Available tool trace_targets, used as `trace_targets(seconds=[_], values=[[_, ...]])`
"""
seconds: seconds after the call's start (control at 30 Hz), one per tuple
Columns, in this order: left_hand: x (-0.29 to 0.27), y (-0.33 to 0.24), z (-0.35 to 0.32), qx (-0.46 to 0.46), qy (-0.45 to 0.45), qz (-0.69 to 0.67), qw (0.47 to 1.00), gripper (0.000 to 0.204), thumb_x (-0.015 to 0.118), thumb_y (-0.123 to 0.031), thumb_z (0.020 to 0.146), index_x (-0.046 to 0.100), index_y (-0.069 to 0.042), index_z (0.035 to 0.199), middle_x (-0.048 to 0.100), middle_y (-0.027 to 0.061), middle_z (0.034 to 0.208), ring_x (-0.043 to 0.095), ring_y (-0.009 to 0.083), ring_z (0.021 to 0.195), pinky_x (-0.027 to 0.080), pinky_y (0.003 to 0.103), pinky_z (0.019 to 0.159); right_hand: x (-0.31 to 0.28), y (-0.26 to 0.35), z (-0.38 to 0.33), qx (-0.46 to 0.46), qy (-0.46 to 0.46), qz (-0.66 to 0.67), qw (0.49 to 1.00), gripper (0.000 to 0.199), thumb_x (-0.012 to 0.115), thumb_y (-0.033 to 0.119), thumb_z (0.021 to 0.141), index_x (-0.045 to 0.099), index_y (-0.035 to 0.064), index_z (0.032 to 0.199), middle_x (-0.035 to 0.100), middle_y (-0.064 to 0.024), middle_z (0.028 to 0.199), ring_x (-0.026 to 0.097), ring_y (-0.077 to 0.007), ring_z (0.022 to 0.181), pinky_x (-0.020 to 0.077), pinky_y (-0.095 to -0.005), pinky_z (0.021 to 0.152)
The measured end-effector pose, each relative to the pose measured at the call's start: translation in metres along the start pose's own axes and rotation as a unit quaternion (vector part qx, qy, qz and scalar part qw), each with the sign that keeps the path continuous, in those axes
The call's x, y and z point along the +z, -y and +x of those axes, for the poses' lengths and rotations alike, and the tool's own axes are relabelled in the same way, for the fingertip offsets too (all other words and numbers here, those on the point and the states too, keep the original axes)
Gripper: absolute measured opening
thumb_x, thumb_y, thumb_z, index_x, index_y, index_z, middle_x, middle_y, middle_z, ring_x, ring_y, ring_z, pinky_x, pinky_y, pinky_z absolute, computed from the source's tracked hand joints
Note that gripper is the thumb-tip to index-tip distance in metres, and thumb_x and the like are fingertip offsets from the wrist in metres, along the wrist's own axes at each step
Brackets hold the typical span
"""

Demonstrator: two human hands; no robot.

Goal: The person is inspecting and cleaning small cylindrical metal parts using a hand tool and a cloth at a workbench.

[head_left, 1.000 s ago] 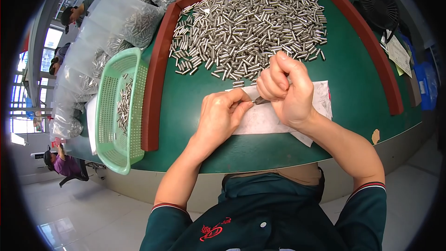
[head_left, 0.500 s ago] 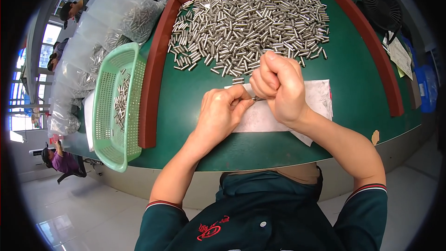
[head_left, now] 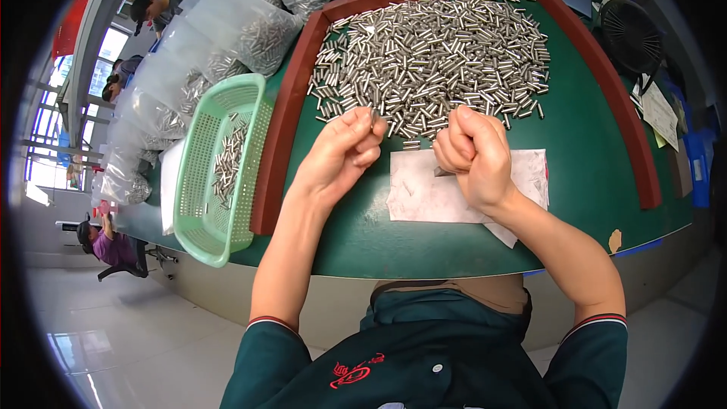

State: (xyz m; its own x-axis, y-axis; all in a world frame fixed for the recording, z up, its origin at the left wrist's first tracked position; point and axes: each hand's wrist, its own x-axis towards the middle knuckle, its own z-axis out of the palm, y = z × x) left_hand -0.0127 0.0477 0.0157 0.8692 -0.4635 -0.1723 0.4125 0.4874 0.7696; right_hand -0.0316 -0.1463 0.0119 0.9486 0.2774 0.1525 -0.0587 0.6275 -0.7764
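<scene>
My left hand (head_left: 341, 155) is raised over the table, thumb and forefinger pinched on a small metal pin (head_left: 373, 115). To its right, my right hand (head_left: 481, 155) is closed in a fist around a thin tool. Only the tool's dark tip (head_left: 441, 172) shows below the fingers, so its kind is hidden. Under the right hand lies a stained white cloth (head_left: 424, 201). Beyond both hands a wide heap of short shiny metal pins (head_left: 435, 60) covers the green tabletop. A few pins (head_left: 411, 145) lie side by side at the cloth's far edge.
A dark red wooden rail (head_left: 284, 136) borders the heap. Left of it stands a green plastic basket (head_left: 198, 235) holding some pins. Clear bags of pins (head_left: 265, 34) line the far left. A black fan (head_left: 631, 34) and papers (head_left: 655, 110) are at right. Other people sit in the left background.
My left hand has moved left and away from the right hand, carrying the pin. The right fist stays over the cloth, still closed. The whole view has shifted slightly.
</scene>
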Motion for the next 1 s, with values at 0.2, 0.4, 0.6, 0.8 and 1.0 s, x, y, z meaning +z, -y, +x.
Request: trace_targets(seconds=[0.2, 0.4, 0.6, 0.8, 1.0], values=[[-0.010, -0.004, 0.016, 0.009, -0.101, -0.063, 0.993, 0.018, 0.050, -0.022, 0.086, 0.053, -0.005, 0.085, 0.050, 0.0046, 0.073, 0.041, 0.0092, 0.061, 0.034, 0.019, 0.050, 0.002, -0.002, 0.002, 0.013, -0.010, 0.007, 1.000, 0.040, 0.032, 0.024, 0.088, 0.025, 0.0118, 0.050, 0.021, 0.0027, 0.040, 0.014, -0.0082, 0.039, 0.0137, -0.0257, 0.039], [-0.016, 0.000, 0.006, 0.129, -0.173, 0.469, 0.857, 0.016, 0.062, -0.015, 0.078, 0.056, -0.001, 0.074, 0.041, -0.0037, 0.052, 0.034, 0.0053, 0.045, 0.026, 0.023, 0.042, 0.002, 0.001, 0.004, 0.023, -0.012, 0.001, 1.000, 0.040, 0.030, 0.024, 0.089, 0.025, 0.0123, 0.051, 0.021, 0.0028, 0.040, 0.014, -0.0084, 0.039, 0.0137, -0.0256, 0.039], [-0.007, 0.002, 0.005, 0.137, -0.195, 0.703, 0.670, 0.013, 0.064, -0.007, 0.069, 0.058, -0.002, 0.079, 0.039, 0.0085, 0.045, 0.038, 0.0205, 0.040, 0.032, 0.034, 0.044, -0.003, -0.001, 0.005, 0.018, -0.005, 0.040, 0.999, 0.040, 0.033, 0.023, 0.090, 0.028, 0.0103, 0.052, 0.024, 0.0022, 0.041, 0.016, -0.0077, 0.039, 0.0146, -0.0247, 0.038], [-0.005, 0.000, 0.003, 0.103, -0.173, 0.709, 0.676, 0.014, 0.065, -0.009, 0.070, 0.056, -0.001, 0.079, 0.039, 0.0038, 0.050, 0.037, 0.0103, 0.045, 0.032, 0.028, 0.044, 0.001, 0.002, 0.006, 0.036, -0.015, 0.009, 0.999, 0.040, 0.030, 0.025, 0.089, 0.026, 0.0125, 0.051, 0.021, 0.0029, 0.040, 0.014, -0.0085, 0.039, 0.0143, -0.0256, 0.039], [-0.011, -0.002, 0.004, 0.093, -0.140, 0.550, 0.818, 0.016, 0.060, -0.013, 0.077, 0.054, 0.001, 0.073, 0.047, -0.0011, 0.056, 0.042, 0.0060, 0.050, 0.033, 0.025, 0.045, 0.000, 0.003, 0.005, 0.031, -0.017, 0.011, 0.999, 0.040, 0.031, 0.025, 0.089, 0.026, 0.0125, 0.051, 0.021, 0.0028, 0.039, 0.015, -0.0083, 0.038, 0.0146, -0.0249, 0.038]])
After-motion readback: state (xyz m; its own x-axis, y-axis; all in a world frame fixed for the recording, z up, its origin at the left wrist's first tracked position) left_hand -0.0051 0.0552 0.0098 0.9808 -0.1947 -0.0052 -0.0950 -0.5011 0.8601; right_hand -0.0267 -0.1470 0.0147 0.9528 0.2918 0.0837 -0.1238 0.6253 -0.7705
